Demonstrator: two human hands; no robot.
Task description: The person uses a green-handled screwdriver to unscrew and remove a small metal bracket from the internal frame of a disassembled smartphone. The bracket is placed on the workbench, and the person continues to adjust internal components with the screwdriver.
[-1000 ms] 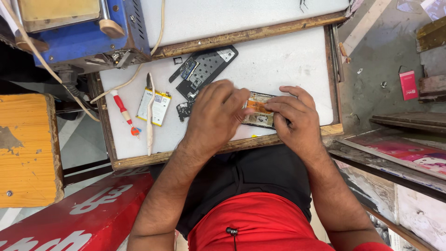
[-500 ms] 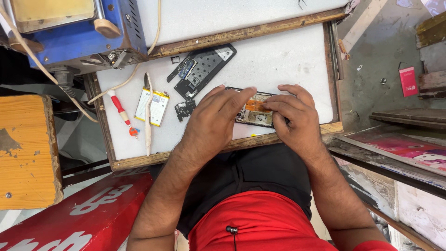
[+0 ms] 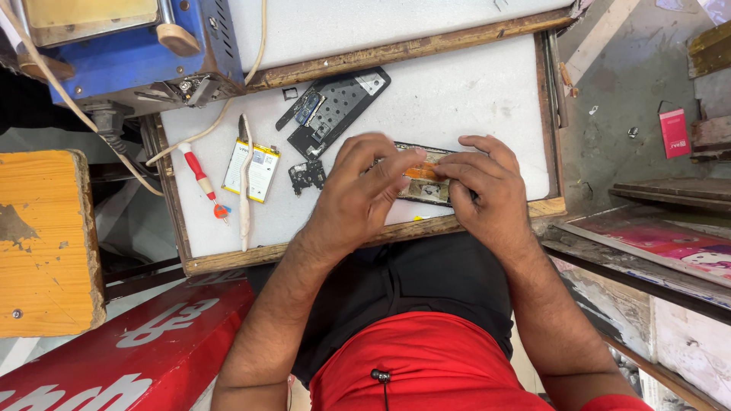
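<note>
Head view — both hands working an opened phone on the white mat.

Left hand [image 3: 358, 190] and right hand [image 3: 483, 190] are now pinching the orange strip [image 3: 420, 172] on the phone [image 3: 419, 186] at the mat's near edge — fingers having closed inward since earlier.

on the tabletop [image 3: 487, 84] an opened phone [image 3: 422, 179] lies near the front edge, under both hands: left hand [image 3: 358, 198] over its left part, right hand [image 3: 483, 190] over its right. behind and to the left lies a phone back frame [image 3: 339, 106], with a small circuit board [image 3: 307, 176] before it. further left lie a battery [image 3: 252, 169], a pry tool [image 3: 244, 183] and a screwdriver [image 3: 199, 173]
</note>
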